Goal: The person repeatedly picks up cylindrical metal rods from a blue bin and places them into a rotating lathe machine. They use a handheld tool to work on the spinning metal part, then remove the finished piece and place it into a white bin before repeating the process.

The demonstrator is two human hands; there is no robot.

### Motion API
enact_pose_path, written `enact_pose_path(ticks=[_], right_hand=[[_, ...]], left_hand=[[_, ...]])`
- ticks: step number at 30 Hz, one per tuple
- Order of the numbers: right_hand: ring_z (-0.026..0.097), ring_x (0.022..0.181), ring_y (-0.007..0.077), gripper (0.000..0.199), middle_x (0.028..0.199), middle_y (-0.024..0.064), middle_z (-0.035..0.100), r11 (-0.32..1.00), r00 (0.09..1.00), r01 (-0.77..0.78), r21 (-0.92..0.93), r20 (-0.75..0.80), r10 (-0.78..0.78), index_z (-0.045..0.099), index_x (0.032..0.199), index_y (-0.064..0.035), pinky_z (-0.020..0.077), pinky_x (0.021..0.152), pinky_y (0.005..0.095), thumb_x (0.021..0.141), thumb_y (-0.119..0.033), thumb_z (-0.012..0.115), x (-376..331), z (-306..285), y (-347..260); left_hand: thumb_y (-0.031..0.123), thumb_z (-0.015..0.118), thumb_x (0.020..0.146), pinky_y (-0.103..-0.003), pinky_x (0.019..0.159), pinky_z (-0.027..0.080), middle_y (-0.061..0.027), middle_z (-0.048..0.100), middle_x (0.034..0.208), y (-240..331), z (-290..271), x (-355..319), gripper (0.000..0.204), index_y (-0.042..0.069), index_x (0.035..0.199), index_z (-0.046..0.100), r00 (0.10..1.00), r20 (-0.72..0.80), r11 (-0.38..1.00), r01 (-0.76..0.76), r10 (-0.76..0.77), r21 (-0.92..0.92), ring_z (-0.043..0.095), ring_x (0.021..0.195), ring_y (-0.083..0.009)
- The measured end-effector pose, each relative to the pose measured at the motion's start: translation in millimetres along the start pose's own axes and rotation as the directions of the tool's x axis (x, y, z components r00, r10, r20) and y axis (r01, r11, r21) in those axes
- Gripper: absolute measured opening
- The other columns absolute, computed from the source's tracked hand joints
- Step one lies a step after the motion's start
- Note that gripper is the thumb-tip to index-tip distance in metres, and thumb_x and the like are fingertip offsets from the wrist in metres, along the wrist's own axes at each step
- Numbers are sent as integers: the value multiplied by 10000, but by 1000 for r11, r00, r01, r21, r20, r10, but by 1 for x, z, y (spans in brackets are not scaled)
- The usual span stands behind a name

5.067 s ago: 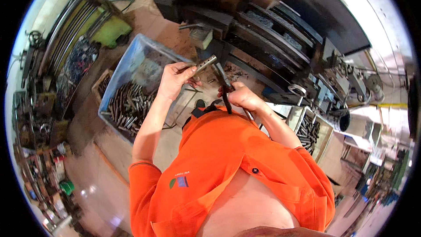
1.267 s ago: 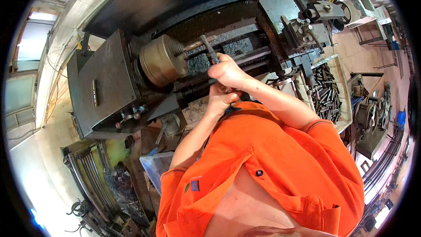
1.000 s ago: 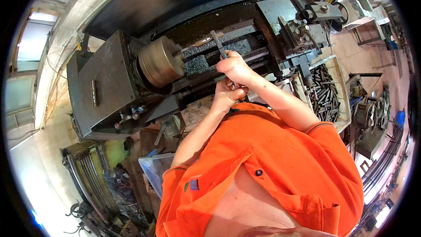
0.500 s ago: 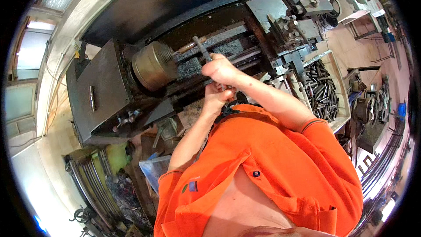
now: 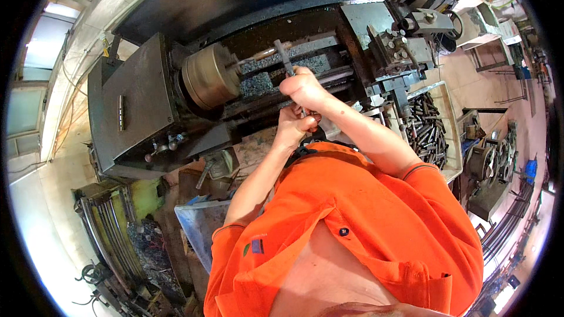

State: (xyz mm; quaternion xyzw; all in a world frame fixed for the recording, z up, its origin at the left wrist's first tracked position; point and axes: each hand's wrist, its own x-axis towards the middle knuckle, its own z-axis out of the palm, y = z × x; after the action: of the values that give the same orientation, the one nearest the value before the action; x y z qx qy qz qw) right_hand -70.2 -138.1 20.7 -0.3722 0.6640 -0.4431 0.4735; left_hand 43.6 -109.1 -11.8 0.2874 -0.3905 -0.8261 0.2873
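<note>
Beyond the person's hands, a dark metal lathe (image 5: 241, 118) stretches across the upper part of the view, its headstock at the left end. Facing it is a person in an orange top (image 5: 352, 199). By the lathe's near edge, toward its right end, sits a pale, shallow tray (image 5: 451, 118) heaped with short metal pieces (image 5: 427, 132). Below the headstock's near right corner, the corner of a bluish bin (image 5: 197, 229) shows. At the left end of the lathe bed is a thick brass-coloured chuck (image 5: 205, 79)

Over the bed's near edge, the right hand (image 5: 305, 89) is closed around a grey metal tool (image 5: 283, 57) that points away from the person. Just below, the left hand (image 5: 292, 126) is curled nearly closed; whether it grips the tool's lower end cannot be told

A slim brownish rod (image 5: 265, 53) appears to extend rightward from the chuck, over the bed. The tool's tip overlaps its right end; contact is unclear. Work seems partway: rod in place, tool brought up, rod not removed. How many tray pieces are finished cannot be told
</note>
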Motion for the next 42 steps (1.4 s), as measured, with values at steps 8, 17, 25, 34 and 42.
enact_pose_path(ticks=[8, 17, 25, 34, 42], right_hand=[[483, 590, 130, 261, 655, 60, 519, 996, 996, -82, 38, 46, 80, 525, 835, 59, 417, 518, 290, 653, -124, 561, -3, 11, -11], [582, 812, 294, 338, 791, 188, 575, 992, 986, -119, -43, 115, 123, 530, 752, 111, 449, 715, 343, 653, -208, 583, 0, 15, -14], [504, 552, 166, 238, 572, 65, 503, 988, 999, 37, 152, 20, -41, 530, 686, 31, 430, 532, 313, 660, -198, 589, -11, -3, -3], [546, 878, 298, 382, 900, 208, 555, 992, 988, 41, -117, 156, -22, 555, 825, 87, 432, 757, 354, 665, -256, 600, -9, 0, -19], [559, 768, 251, 373, 801, 174, 588, 1000, 996, 8, 21, 89, -10, 560, 806, 81, 441, 696, 353, 652, -255, 610, -7, -13, -11]], left_hand=[[265, 803, 610, -218, 513, 436, -21, 582, 736, 9, -9, -8, 448, -15, 863, 562, 999, -9, 996, 43, -43, 82, 540, 603, -85], [273, 766, 643, -234, 496, 406, -37, 580, 710, 10, -9, -11, 396, -17, 821, 562, 998, -61, 990, 21, -12, 141, 522, 568, -96], [237, 717, 685, -222, 487, 404, -58, 591, 654, 13, 10, -9, 305, -11, 777, 566, 999, -52, 979, 7, 4, 203, 519, 538, -88], [227, 696, 700, -232, 479, 424, -44, 577, 667, 12, 9, -16, 281, 14, 795, 540, 989, -146, 987, 2, 22, 164, 587, 614, -120], [274, 710, 690, -221, 457, 414, -51, 587, 659, 14, 22, -8, 317, 23, 785, 543, 997, -75, 975, -14, 31, 222, 557, 570, -104]])
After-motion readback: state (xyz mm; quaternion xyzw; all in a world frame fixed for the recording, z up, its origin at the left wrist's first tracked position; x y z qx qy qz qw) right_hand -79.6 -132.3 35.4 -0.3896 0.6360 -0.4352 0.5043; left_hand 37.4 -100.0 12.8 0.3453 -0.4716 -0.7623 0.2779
